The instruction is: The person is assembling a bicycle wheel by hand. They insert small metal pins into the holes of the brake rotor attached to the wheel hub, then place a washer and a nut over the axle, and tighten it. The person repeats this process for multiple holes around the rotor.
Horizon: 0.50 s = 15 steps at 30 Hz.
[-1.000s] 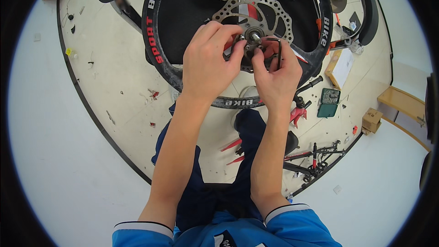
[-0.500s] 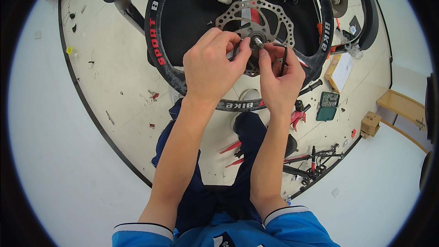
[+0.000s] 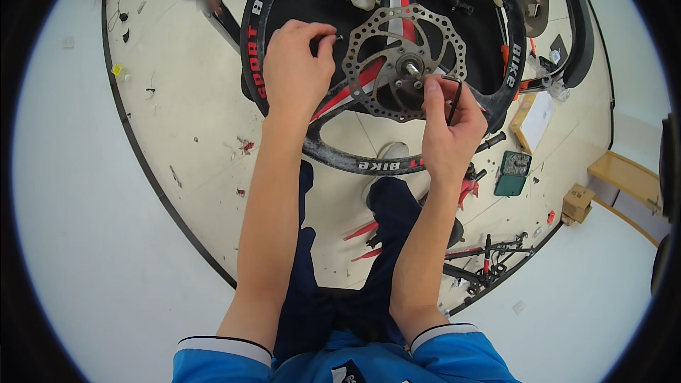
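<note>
My left hand (image 3: 298, 67) is over the left part of the wheel, its thumb and forefinger slightly apart. Just beyond their tips lies a small screw (image 3: 340, 37) on the black surface. A bent black hex key (image 3: 455, 103) is held in my right hand (image 3: 457, 124), whose thumb and forefinger come close to the hub. The silver brake disc (image 3: 360, 85) sits on the spoked wheel (image 3: 333, 152), with the threaded axle (image 3: 412, 69) sticking up at its centre. Small bolts (image 3: 399, 84) show around the hub.
More small hardware (image 3: 461, 7) lies on the black surface at the upper right. An opened green case (image 3: 512, 174) is on the floor to the right, near a cardboard box (image 3: 578, 201). Bicycle frame parts (image 3: 489, 259) lie at lower right. Scraps are scattered on the left floor.
My left hand has left the hub and moved left, toward the screw. My right hand still holds the hex key, a little farther from the axle. The view has shifted slightly.
</note>
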### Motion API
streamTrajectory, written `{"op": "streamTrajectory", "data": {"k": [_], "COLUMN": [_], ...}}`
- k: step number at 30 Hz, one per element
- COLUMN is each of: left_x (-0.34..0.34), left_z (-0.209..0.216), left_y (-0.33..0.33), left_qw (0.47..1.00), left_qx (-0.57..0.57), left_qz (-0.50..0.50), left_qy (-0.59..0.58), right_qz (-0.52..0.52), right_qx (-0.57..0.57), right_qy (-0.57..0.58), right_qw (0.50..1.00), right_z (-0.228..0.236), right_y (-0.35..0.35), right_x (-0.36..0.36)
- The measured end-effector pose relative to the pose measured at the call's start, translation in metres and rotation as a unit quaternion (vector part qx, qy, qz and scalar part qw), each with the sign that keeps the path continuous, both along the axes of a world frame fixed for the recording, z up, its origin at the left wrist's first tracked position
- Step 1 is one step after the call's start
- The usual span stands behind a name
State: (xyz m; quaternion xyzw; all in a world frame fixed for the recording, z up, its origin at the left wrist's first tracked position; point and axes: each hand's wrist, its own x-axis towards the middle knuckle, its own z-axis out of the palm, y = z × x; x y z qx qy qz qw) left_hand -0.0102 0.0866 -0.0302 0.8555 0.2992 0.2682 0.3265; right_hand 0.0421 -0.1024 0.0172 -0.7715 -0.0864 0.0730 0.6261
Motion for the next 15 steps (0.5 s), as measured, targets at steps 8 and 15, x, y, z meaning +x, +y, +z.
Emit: {"op": "streamTrajectory", "data": {"k": [8,15], "left_x": [-0.007,-0.005], "left_z": [0.011,0.043], "left_y": [0.000,-0.020], "left_qw": [0.998,0.982], "left_qx": [-0.068,-0.076], "left_qz": [0.007,-0.060], "left_qy": [0.001,-0.162], "right_qz": [-0.001,-0.002], "right_qx": [-0.011,0.050], "right_qy": [-0.004,0.028], "right_qw": [1.000,0.998], "right_z": [0.002,0.009], "right_y": [-0.004,-0.015], "right_x": [0.002,0.005]}}
